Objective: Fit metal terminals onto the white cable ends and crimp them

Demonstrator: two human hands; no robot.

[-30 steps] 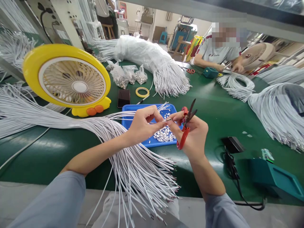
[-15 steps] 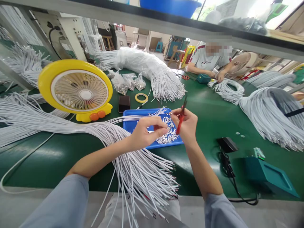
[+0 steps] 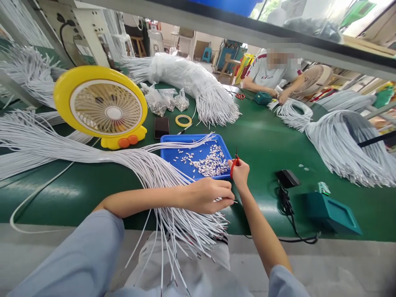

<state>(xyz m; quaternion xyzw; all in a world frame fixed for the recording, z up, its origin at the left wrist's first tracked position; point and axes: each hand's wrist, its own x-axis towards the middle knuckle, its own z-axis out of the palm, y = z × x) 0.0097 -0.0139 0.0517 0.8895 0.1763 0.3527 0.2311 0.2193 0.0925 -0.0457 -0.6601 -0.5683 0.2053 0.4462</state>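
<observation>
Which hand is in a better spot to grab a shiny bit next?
Probably the right hand: it is by the right edge of the blue tray, close to the shiny bits, though it also holds red scissors. The left hand is over the white wires.

From my distant seat I hold the left forearm almost level, its elbow bent where the left sleeve ends; the left wrist runs nearly straight into the left hand, back upward, fingers bent, thumb and fingertips drawn close together and pointing rightward; my right forearm slants forward and inward from the right sleeve; the right wrist carries the right hand, which sits farther forward than the left, its fingers curled inward in a grip; my two hands are near each other, apart, both bare.
</observation>
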